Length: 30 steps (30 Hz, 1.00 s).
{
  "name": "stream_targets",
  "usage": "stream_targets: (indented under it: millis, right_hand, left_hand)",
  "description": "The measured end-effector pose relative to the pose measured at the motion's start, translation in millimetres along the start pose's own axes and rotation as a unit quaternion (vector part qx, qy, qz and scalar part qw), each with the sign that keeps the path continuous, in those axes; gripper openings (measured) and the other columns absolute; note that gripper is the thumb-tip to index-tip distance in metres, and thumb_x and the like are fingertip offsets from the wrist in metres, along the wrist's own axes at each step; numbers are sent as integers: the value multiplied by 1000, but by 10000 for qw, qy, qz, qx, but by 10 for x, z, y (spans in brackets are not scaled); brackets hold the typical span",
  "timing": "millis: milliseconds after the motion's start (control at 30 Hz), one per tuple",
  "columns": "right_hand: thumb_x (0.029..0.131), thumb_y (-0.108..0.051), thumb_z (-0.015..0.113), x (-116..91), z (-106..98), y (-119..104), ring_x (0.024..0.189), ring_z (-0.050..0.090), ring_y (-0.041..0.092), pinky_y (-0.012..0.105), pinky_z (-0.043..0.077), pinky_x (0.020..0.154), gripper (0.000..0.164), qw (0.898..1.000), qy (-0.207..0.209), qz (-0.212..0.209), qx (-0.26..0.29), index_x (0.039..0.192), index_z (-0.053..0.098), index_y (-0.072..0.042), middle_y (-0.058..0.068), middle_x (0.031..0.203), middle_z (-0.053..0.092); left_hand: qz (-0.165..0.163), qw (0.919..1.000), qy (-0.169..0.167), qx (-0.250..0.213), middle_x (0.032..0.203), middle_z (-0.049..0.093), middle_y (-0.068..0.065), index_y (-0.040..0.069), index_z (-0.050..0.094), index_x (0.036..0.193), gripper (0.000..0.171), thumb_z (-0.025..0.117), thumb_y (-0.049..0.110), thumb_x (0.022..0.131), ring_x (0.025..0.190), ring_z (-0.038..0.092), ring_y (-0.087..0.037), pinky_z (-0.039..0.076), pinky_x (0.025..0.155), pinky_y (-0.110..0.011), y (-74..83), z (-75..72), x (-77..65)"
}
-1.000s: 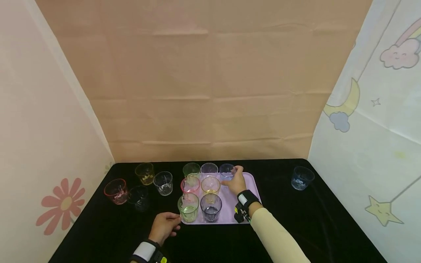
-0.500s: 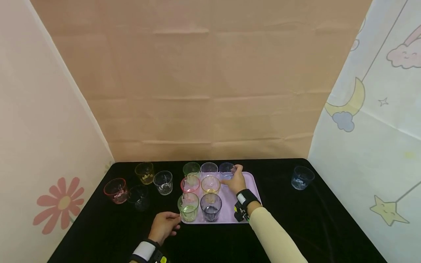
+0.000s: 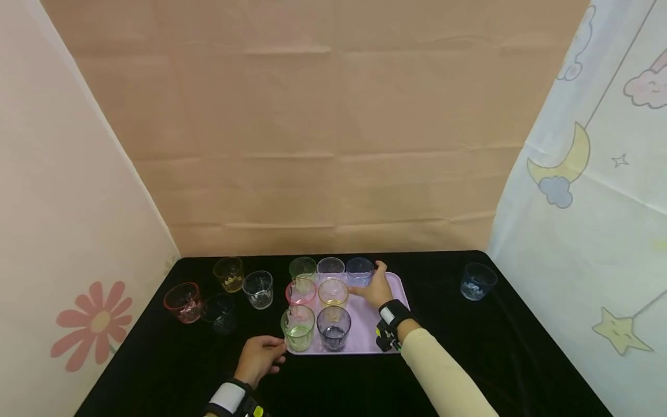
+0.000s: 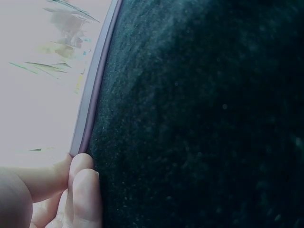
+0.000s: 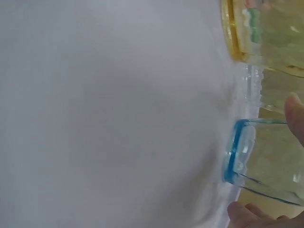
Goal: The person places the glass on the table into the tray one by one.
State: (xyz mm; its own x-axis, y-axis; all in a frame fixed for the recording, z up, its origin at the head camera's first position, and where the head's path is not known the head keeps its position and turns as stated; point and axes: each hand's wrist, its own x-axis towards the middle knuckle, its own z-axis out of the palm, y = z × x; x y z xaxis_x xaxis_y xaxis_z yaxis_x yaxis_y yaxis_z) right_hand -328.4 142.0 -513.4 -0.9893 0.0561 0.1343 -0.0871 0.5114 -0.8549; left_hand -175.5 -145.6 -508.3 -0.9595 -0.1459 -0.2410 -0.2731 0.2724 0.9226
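Where tray (image 3: 367,333) ends, left hand (image 3: 259,359) grips.

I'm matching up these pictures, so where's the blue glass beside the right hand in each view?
Head: the blue glass is in the lower half, slightly right of centre.
Left wrist: it can't be made out there.
Right wrist: it is at the lower right, cut off by the edge.
Shared landmark: the purple tray, its rim toward the left in the left wrist view, its pale surface filling most of the right wrist view.
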Motion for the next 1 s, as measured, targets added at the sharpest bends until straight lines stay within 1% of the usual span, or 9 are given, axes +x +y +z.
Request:
stream_targets:
  millis: [133,267,367,433,567,667,800,900,1000]
  right_hand:
    - [71,-13,91,-49,-161,-99,119,55,52,58,44,104,107,9992,-329,24,-233,146,18,7,40,135,49]
    - [74,-11,87,-162,-377,-209,126,52,52,58,42,107,98,9958,-768,140,-482,144,21,9,42,139,46]
    - [79,-13,83,-260,-523,-244,129,49,51,58,42,108,85,9926,-987,117,-701,139,28,11,41,140,47]
    - [84,-17,80,-321,-607,-247,128,51,49,57,43,106,73,9907,-1040,62,-873,134,36,11,37,137,50]
    - [90,-22,75,-450,-755,-254,115,61,40,53,50,98,51,9886,-1078,17,-1055,123,49,7,26,122,61]
    - [92,-22,74,-551,-876,-265,97,64,30,45,55,84,41,9881,-1128,59,-1044,117,55,4,16,106,64]
    - [94,-23,73,-681,-1076,-236,79,59,20,34,51,66,29,9866,-1216,121,-1078,108,60,-1,7,91,63]
    - [98,-22,68,-764,-1234,-176,72,56,18,31,48,61,21,9852,-1393,105,-992,101,64,-2,7,83,62]
    - [102,-21,61,-829,-1367,-79,64,54,16,28,44,55,23,9829,-1619,70,-875,94,67,0,6,75,61]
  left_hand:
    - [61,10000,5,-24,82,73,-8,-12,69,101,19,72,5,91,67,67,-15,58,56,-32,-3,-7,7]
    - [73,10000,-21,-25,82,73,-8,-11,70,100,19,73,5,90,68,67,-15,58,57,-32,2,-14,8]
    - [14,10000,-37,-7,82,72,-7,-11,70,100,19,73,5,90,68,67,-14,59,57,-33,5,-22,6]
    - [-43,10000,-57,-9,83,72,-6,-10,70,100,19,73,5,90,69,67,-14,59,58,-32,4,-26,5]
    - [-69,10000,-68,-2,84,72,-7,-11,70,101,19,72,5,90,69,67,-15,59,59,-33,-1,-35,1]
    - [-38,10000,-57,-3,84,73,-8,-11,70,101,19,72,4,90,69,68,-15,59,58,-33,0,-38,-5]
    - [-49,10000,-50,-14,83,72,-8,-11,70,101,19,72,5,90,69,67,-15,58,58,-33,3,-25,-8]
    - [-63,10000,-65,-2,82,72,-7,-11,69,101,19,72,5,91,68,67,-14,58,58,-32,-4,-18,-1]
    - [-62,9999,-103,-6,82,72,-7,-11,69,101,19,72,5,91,69,66,-14,58,58,-32,-19,-12,15]
